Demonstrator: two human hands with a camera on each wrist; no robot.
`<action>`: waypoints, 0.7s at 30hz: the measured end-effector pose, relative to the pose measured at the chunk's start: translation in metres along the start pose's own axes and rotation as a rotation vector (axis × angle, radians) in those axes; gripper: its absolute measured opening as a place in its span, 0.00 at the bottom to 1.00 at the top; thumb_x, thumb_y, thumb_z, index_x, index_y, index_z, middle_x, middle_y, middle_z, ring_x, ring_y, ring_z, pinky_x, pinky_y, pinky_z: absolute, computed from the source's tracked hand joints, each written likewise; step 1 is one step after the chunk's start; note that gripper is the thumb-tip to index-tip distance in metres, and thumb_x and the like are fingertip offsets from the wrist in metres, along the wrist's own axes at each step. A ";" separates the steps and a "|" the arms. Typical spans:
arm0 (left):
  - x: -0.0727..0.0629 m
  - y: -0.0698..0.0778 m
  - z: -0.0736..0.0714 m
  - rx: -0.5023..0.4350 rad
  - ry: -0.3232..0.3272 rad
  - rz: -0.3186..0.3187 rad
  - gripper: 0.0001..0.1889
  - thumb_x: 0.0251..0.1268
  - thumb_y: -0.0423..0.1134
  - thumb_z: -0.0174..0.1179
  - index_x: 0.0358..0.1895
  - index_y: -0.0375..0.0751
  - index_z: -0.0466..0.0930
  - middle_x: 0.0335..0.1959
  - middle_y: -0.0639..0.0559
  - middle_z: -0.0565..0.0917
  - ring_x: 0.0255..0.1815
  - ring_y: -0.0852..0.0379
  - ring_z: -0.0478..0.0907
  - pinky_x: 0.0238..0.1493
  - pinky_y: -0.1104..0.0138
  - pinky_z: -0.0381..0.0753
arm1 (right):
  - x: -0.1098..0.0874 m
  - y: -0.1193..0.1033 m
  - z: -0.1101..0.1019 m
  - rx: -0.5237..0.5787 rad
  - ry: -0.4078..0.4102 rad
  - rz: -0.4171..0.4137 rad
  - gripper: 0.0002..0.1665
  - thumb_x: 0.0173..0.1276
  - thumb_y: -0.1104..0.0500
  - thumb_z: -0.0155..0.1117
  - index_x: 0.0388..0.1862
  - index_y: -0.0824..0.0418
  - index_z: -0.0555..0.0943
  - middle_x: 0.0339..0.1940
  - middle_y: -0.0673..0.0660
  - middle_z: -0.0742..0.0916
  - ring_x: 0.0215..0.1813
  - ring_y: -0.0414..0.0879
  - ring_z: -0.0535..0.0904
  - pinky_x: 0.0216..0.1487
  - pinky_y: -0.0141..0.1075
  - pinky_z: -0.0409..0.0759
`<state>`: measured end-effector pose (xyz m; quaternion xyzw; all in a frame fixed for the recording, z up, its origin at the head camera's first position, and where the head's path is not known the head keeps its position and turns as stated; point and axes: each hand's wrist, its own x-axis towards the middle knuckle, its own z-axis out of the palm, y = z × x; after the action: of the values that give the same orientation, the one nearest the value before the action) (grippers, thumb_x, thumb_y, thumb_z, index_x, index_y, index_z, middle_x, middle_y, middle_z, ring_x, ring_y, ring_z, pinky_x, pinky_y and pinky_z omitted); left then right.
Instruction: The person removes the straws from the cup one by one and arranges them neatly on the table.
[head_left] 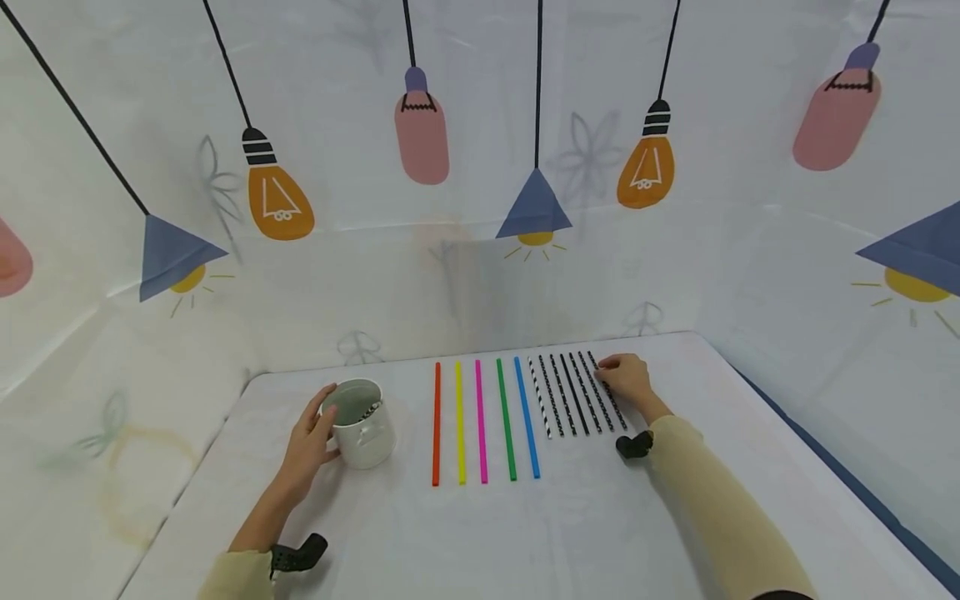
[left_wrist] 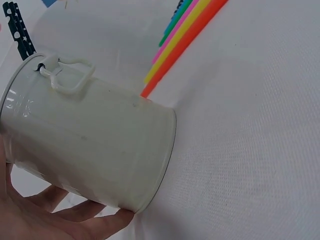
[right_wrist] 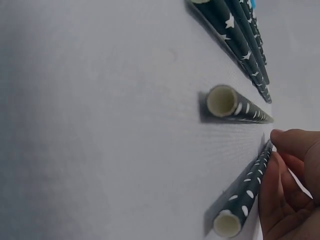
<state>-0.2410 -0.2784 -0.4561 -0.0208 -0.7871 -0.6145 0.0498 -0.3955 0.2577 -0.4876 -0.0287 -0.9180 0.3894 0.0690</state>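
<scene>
In the head view my left hand [head_left: 306, 442] holds a white pail [head_left: 365, 442] at the left of the table, thumb near the rim and fingers round its side. A small wire handle loop [left_wrist: 70, 82] shows on the pail in the left wrist view. Black straws with white markings [left_wrist: 20, 32] show at its mouth. Over at the right, my right hand [head_left: 628, 379] pinches the far end of the rightmost black patterned straw [right_wrist: 245, 197] between thumb and fingers. That straw lies along the tabletop. Beside it lies another black straw with white marks [right_wrist: 222, 101].
Several black-and-white straws [head_left: 575, 392] lie in a row left of my right hand. Further left, longer straws lie side by side: red [head_left: 437, 425], yellow [head_left: 461, 425], pink [head_left: 481, 425], green [head_left: 506, 421] and blue [head_left: 527, 421]. A lamp-printed sheet [head_left: 480, 292] hangs behind the white table [head_left: 480, 533].
</scene>
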 end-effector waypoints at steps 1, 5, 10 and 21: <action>0.000 0.001 0.000 0.001 0.002 0.002 0.32 0.77 0.57 0.40 0.78 0.52 0.47 0.76 0.35 0.46 0.68 0.23 0.55 0.53 0.36 0.69 | -0.001 -0.001 0.000 0.004 0.000 0.000 0.19 0.66 0.57 0.65 0.50 0.70 0.82 0.45 0.67 0.85 0.42 0.56 0.81 0.42 0.45 0.80; -0.001 0.001 0.000 0.014 0.001 0.015 0.32 0.78 0.56 0.40 0.78 0.52 0.47 0.77 0.36 0.45 0.68 0.23 0.55 0.53 0.36 0.69 | -0.003 -0.008 -0.001 0.038 0.023 0.026 0.18 0.68 0.57 0.63 0.49 0.70 0.82 0.44 0.66 0.85 0.41 0.54 0.81 0.40 0.42 0.81; -0.002 -0.001 -0.001 0.028 0.003 0.032 0.32 0.77 0.57 0.40 0.78 0.52 0.48 0.77 0.37 0.46 0.67 0.24 0.58 0.52 0.36 0.70 | -0.008 -0.032 0.002 0.122 0.056 0.036 0.16 0.69 0.58 0.60 0.49 0.69 0.82 0.42 0.65 0.85 0.36 0.51 0.81 0.33 0.37 0.81; 0.001 -0.004 0.000 0.046 0.005 0.056 0.32 0.77 0.57 0.39 0.78 0.52 0.49 0.75 0.34 0.49 0.65 0.24 0.61 0.51 0.36 0.71 | -0.057 -0.151 0.048 0.372 -0.128 -0.262 0.13 0.71 0.59 0.62 0.47 0.66 0.84 0.39 0.61 0.86 0.41 0.62 0.82 0.35 0.41 0.83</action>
<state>-0.2423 -0.2792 -0.4595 -0.0401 -0.7999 -0.5948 0.0691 -0.3460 0.1126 -0.4183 0.1288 -0.8290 0.5404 0.0648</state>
